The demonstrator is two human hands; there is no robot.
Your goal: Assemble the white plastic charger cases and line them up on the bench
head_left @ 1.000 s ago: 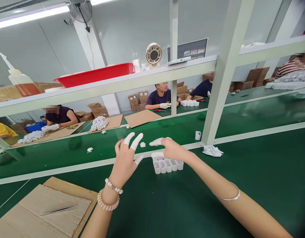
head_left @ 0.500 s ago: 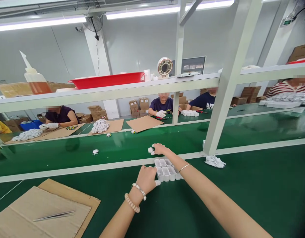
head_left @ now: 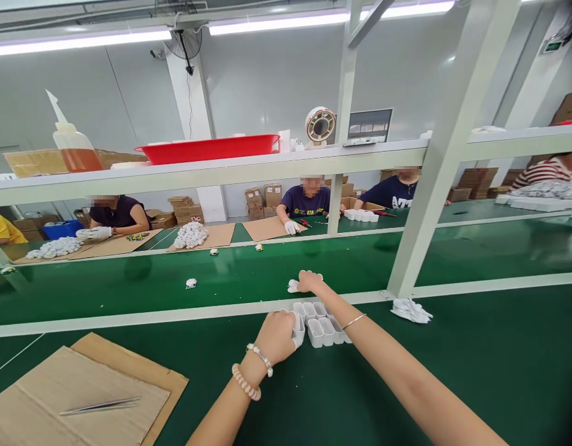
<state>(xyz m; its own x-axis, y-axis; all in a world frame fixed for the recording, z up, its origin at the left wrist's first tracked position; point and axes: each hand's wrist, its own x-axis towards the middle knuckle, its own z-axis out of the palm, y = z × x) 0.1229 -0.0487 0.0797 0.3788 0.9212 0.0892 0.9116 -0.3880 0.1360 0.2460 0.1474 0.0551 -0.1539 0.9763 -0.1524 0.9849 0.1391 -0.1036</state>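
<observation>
My left hand (head_left: 277, 337), in white finger cots and closed, grips a small open white plastic box (head_left: 299, 331) at the left end of a cluster. That cluster of similar white boxes (head_left: 320, 331) stands on the green bench, partly hidden by my right forearm. Over the green belt, my right hand (head_left: 310, 282) reaches past the rail with its fingers closed around a small white part (head_left: 293, 285). Finger cots cover its tips too, and the exact grip is hard to make out. A similar white part (head_left: 191, 283) lies farther left on the belt.
Tweezers (head_left: 100, 406) rest on cardboard (head_left: 82, 384) at the left. A white glove (head_left: 411, 311) lies by the metal post (head_left: 434, 155). Above the belt (head_left: 249, 272) runs a shelf with a red tray (head_left: 212, 150) and a bottle (head_left: 75, 145). Several co-workers sit opposite.
My left hand has closed on the end box, which now stands slightly apart from its neighbours. My right hand stays at the white part, fingers drawn closer. The view has shifted slightly.
</observation>
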